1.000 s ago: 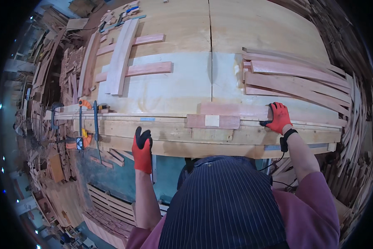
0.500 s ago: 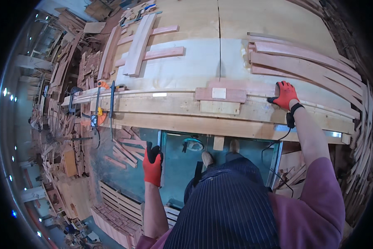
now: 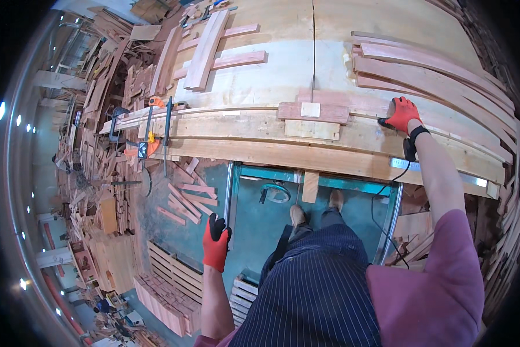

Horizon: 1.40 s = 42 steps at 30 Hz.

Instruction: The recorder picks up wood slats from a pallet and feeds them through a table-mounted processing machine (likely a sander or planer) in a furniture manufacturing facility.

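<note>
My right hand (image 3: pixel 403 114), in a red glove with black fingertips, rests on the long pale pink board (image 3: pixel 367 107) along the near edge of the workbench. Its thumb is spread from the bent fingers, and a black band circles the wrist. My left hand (image 3: pixel 215 243), gloved alike, hangs in front of the bench over the floor. Its fingers are loosely bent and apart, with nothing visible in them. Left of my right hand, a short reddish wood block (image 3: pixel 329 113) with a pale square piece (image 3: pixel 311 110) on it lies across the bench edge.
Clamps (image 3: pixel 150 130) grip the bench edge at left. Curved boards (image 3: pixel 427 72) lie stacked at right, crossed planks (image 3: pixel 208 52) at far left. A black cable (image 3: pixel 373 217) hangs by my right arm. Offcuts (image 3: pixel 184 199) and a slatted crate (image 3: pixel 173 272) are on the floor.
The view has shifted, so the bench appears higher and slightly farther right. My right hand stays on the board; my left hand sits a little lower and its fingers look more bent.
</note>
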Each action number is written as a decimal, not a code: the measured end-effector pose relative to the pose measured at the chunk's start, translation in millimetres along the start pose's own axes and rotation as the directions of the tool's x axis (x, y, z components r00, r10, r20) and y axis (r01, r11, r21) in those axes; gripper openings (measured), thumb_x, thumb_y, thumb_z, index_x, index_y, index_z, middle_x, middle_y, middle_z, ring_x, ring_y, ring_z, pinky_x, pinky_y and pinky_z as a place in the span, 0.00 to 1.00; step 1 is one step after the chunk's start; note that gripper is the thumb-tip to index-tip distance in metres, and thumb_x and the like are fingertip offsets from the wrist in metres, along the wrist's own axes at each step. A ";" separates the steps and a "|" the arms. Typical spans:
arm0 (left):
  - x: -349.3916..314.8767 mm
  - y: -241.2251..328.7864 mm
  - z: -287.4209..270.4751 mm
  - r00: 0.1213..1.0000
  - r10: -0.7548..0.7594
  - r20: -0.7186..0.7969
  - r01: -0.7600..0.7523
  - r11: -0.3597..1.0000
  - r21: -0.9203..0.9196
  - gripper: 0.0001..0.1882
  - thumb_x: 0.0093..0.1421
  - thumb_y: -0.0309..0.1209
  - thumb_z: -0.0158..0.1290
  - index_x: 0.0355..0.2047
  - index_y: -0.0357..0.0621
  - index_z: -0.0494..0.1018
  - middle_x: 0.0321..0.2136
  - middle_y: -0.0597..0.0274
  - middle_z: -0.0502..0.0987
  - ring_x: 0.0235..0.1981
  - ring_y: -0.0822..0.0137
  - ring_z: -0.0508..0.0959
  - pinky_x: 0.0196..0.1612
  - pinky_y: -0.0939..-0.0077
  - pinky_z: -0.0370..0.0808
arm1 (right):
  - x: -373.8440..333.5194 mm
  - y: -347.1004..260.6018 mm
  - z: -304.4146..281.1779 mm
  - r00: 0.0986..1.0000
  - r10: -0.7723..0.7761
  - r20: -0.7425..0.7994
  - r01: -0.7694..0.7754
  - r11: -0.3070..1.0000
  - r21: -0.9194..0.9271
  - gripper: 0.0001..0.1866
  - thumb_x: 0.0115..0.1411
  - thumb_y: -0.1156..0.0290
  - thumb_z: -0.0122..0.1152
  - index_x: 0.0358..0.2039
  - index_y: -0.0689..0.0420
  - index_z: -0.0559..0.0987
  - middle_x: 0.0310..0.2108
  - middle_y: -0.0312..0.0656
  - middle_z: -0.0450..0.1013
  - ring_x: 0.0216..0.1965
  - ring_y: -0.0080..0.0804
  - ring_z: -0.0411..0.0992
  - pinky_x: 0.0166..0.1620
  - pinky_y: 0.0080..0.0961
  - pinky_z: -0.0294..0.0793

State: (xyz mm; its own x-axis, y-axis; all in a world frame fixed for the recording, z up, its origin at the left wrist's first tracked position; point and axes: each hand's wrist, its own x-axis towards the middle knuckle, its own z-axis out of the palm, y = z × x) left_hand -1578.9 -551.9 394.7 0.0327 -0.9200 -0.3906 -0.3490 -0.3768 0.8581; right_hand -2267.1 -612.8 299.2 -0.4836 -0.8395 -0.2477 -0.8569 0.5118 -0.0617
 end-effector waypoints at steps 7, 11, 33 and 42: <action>57.5 53.0 41.9 0.997 0.048 0.057 -0.052 0.996 0.073 0.38 0.64 0.20 0.55 0.74 0.43 0.55 0.57 0.55 0.76 0.51 0.68 0.77 0.48 0.74 0.77 | -3.2 -4.3 -10.1 1.000 -0.021 0.020 0.021 1.000 0.017 0.53 0.43 0.34 0.73 0.62 0.57 0.71 0.60 0.49 0.68 0.65 0.49 0.64 0.71 0.46 0.57; 129.0 96.0 86.8 0.962 0.245 0.118 -0.268 0.928 0.258 0.38 0.65 0.23 0.57 0.73 0.39 0.56 0.58 0.52 0.77 0.53 0.67 0.78 0.53 0.73 0.76 | 0.4 -5.2 -13.3 0.999 -0.038 0.006 0.037 0.999 0.018 0.52 0.43 0.34 0.74 0.60 0.57 0.72 0.58 0.50 0.69 0.64 0.50 0.65 0.70 0.45 0.59; 349.4 196.7 328.4 0.700 0.108 0.706 -0.661 0.473 0.583 0.28 0.60 0.41 0.63 0.60 0.49 0.75 0.61 0.44 0.69 0.62 0.47 0.69 0.64 0.56 0.70 | 50.3 111.6 -36.0 0.983 -0.126 0.131 0.107 0.984 0.140 0.25 0.51 0.69 0.71 0.52 0.54 0.82 0.53 0.46 0.76 0.56 0.51 0.72 0.61 0.40 0.74; 420.7 210.7 307.3 0.798 0.126 0.589 -0.162 0.987 0.009 0.20 0.57 0.34 0.69 0.46 0.39 0.78 0.38 0.59 0.83 0.39 0.70 0.82 0.44 0.73 0.80 | 56.8 98.7 -19.6 0.990 0.003 0.144 -0.032 0.979 0.201 0.23 0.51 0.66 0.71 0.49 0.55 0.83 0.50 0.48 0.76 0.55 0.51 0.72 0.60 0.42 0.74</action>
State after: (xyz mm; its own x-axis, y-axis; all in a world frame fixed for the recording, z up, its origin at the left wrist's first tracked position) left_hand -1926.5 -985.1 308.6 -0.5692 -0.7181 -0.4005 -0.3583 -0.2218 0.9069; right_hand -2382.7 -613.5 298.0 -0.4558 -0.8029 -0.3842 -0.7873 0.5650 -0.2467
